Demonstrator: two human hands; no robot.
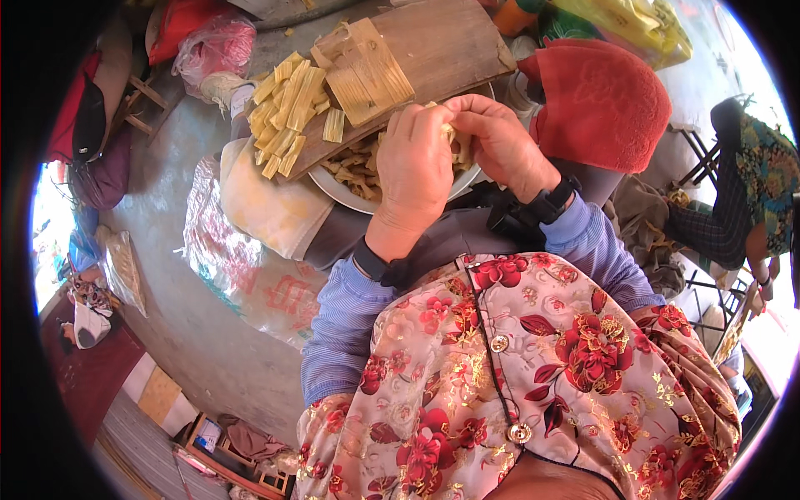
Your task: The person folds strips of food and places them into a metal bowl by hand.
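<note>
My left hand (415,162) and my right hand (500,137) meet over a metal bowl (346,197), fingertips pinched together. Both are closed on a small yellow dough strip (448,133), mostly covered by the fingers. Twisted yellow pieces (354,171) fill the bowl below. Just beyond it a wooden board (454,42) lies at a slant across its far side. Cut yellow dough strips (287,104) are heaped at the board's left end, beside flat, scored yellow sheets (367,71). A single short piece (333,125) lies apart near the board's front edge.
A red cloth (600,104) covers my right knee, and a pale stained cloth (271,200) hangs by my left leg. Plastic sheeting (242,250) lies on the floor at left. Pink and yellow plastic bags (221,50) stand farther off. Another seated person's patterned clothing (762,175) shows at right.
</note>
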